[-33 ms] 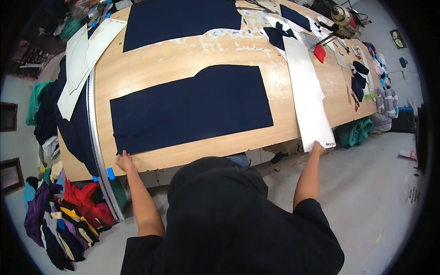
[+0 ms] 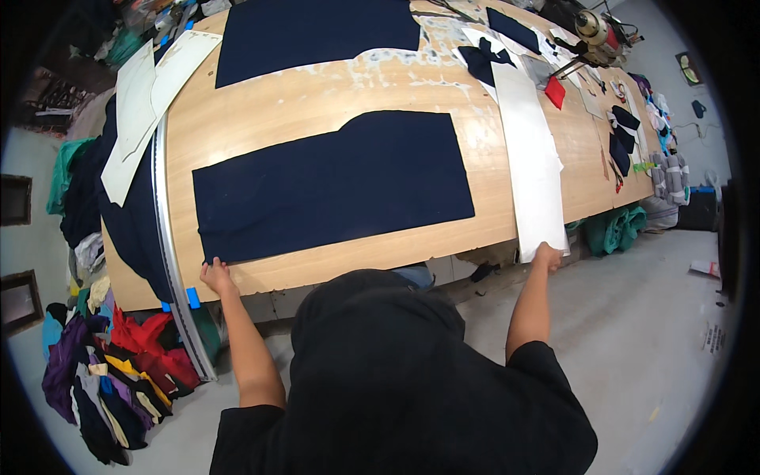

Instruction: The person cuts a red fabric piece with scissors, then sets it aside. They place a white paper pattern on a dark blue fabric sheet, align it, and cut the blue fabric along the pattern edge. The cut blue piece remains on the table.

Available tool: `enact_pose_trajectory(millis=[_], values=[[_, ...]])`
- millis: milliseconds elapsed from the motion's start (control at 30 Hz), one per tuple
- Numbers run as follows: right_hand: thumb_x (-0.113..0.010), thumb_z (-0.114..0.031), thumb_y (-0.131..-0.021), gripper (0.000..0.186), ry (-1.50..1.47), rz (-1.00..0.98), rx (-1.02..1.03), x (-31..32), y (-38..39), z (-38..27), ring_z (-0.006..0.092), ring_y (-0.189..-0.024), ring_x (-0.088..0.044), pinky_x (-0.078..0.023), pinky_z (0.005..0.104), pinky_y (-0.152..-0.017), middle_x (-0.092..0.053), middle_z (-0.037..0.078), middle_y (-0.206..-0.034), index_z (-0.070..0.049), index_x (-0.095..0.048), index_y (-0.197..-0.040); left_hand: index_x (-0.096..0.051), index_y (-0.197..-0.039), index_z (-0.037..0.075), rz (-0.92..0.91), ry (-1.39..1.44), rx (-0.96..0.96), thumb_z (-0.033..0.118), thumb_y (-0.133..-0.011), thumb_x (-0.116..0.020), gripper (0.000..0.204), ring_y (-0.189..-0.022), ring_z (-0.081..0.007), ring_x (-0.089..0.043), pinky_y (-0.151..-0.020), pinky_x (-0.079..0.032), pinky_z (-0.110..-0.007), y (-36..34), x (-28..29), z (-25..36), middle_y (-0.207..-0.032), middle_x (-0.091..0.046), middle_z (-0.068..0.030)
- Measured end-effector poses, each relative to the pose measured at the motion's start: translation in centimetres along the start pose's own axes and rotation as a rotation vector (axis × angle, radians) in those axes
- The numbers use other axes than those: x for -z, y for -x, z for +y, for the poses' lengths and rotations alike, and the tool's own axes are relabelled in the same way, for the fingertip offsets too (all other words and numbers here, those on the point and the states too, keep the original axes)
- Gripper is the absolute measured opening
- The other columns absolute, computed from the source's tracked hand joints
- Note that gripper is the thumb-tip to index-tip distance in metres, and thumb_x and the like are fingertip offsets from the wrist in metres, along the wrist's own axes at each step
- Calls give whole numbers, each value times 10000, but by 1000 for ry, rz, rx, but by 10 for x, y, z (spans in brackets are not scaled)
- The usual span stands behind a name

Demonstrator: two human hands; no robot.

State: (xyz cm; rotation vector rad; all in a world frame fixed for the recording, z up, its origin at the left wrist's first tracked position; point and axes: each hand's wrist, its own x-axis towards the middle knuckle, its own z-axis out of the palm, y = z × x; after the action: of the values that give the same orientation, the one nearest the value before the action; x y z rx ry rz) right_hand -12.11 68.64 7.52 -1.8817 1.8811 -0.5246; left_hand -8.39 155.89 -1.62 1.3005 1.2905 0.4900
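A navy fabric panel [image 2: 332, 186], with a raised step in its far edge, lies flat on the wooden table [image 2: 317, 96]. My left hand [image 2: 215, 275] has its fingers closed at the panel's near left corner, by the table's front edge. On the right, my right hand [image 2: 548, 256] grips the near end of a long white pattern sheet [image 2: 532, 150]. That end sticks out past the table's front edge, while the far end reaches back beside a small navy fabric bundle [image 2: 483, 60].
Another navy panel [image 2: 317, 39] lies at the far side. White pattern pieces [image 2: 150, 103] rest at the left by a metal rail [image 2: 161, 198] with a blue clip [image 2: 193, 298]. A machine [image 2: 594, 32] and red piece [image 2: 555, 93] stand far right. Coloured cloths [image 2: 119, 372] pile on the floor.
My right hand has tilted the near end of the white sheet, so its marked corner no longer shows. My left hand and the navy panel stay in place.
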Motion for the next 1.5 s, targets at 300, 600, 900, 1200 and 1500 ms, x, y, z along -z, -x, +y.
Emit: enact_pose_trajectory(millis=[300, 600, 900, 1200, 1500], values=[[-697, -16, -878, 636, 274, -602, 1564, -53, 209, -57, 390, -1444, -465, -333, 546, -1244, -512, 186, -1526, -130, -578, -1492, -618, -1376, 102, -343, -911, -857, -51, -952, -641, 451, -1298, -382, -556, -1092, -480, -463, 10, 24, 26, -1553, -438, -238], [-575, 8, -920, 657, 488, -506, 1796, -74, 200, -46, 349, -1491, -437, -258, 589, -1286, -518, 165, -1540, -130, -495, -1558, -581, -1258, 33, -506, -1200, -1102, 3, -974, -615, 288, -1354, -401, -508, -1122, -446, -510, -13, 40, 41, -1467, -531, -215], [-625, -30, -909, 289, 328, -512, 1755, -82, 193, -74, 341, -1202, -597, -395, 545, -1168, -639, 162, -1213, -16, -578, -1194, -560, -1298, -14, -503, -838, -878, -30, -1040, -516, 262, -907, -345, -674, -851, -550, -442, -18, 11, 95, -1083, -631, -210], [-654, 69, -882, 363, -68, -786, 1790, -23, 216, -130, 413, -972, -651, -545, 495, -870, -648, 212, -1010, 27, -595, -1238, -664, -1241, -3, -244, -628, -1123, 83, -1104, -545, 201, -600, -146, -602, -545, -491, -316, -65, -2, 293, -1005, -632, -104], [-602, -228, -1010, 411, 136, -1668, 1234, -18, 353, -77, 501, -1044, -697, -550, 542, -898, -716, 317, -1112, -12, -589, -1360, -741, -1210, 75, -204, -156, -2034, 194, -1029, -630, 244, -1120, -405, -702, -968, -556, -481, 213, -308, 500, -1167, -750, -187]])
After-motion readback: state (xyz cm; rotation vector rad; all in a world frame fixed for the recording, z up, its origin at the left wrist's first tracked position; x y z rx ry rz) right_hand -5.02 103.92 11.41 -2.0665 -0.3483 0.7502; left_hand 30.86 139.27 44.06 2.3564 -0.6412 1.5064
